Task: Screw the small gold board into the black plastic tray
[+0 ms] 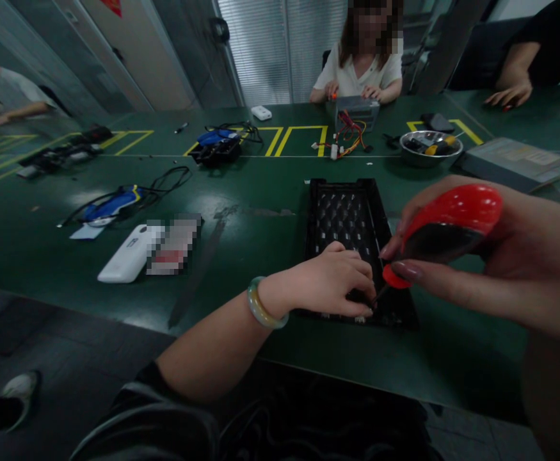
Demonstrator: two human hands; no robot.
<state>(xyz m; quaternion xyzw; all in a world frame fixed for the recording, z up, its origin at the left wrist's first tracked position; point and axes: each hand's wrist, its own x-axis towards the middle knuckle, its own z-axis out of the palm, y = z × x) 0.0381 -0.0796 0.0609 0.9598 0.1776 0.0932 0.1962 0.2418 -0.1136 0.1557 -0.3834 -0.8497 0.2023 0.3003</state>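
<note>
A green table bears a tray-like black plastic casing. The right hand is by its right side; the left hand curls over its near end, grip unclear. The right clasps a red-and-black screwdriver, angled toward the left fingers.

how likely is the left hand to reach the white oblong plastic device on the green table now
Probably yes: nothing tall seems to stand between the left hand and the white device, only a low, blurred flat object beside it. But that hand is occupied at the black plastic tray.
</note>
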